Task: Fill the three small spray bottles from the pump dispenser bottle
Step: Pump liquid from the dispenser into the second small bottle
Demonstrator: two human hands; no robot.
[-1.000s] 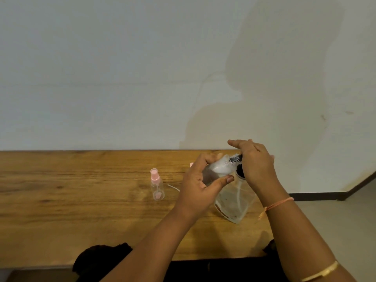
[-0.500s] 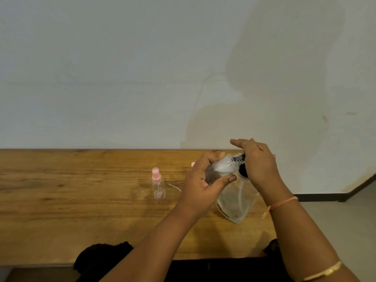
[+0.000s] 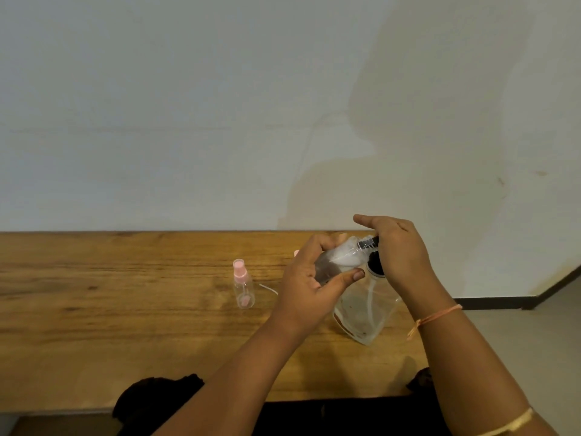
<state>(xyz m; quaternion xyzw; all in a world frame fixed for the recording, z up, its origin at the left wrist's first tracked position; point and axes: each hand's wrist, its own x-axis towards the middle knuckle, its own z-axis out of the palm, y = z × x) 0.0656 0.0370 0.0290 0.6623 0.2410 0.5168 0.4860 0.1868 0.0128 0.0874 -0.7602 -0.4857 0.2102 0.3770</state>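
A clear pump dispenser bottle (image 3: 364, 313) with a black pump head stands tilted near the table's right end. My right hand (image 3: 399, 253) lies over its pump head, fingers bent down onto it. My left hand (image 3: 311, 284) grips a small clear spray bottle (image 3: 339, 259), held on its side with its open neck at the black nozzle. A second small spray bottle (image 3: 243, 284) with a pink cap stands upright to the left. A bit of pink (image 3: 296, 253) shows behind my left hand; I cannot tell what it is.
The wooden table (image 3: 110, 309) runs along a pale wall and ends just right of the dispenser. A thin white tube (image 3: 268, 288) lies on the wood between the standing spray bottle and my left hand. Dark cloth lies at the near edge.
Both hands and the bottles have kept their places; the view has shifted only slightly.
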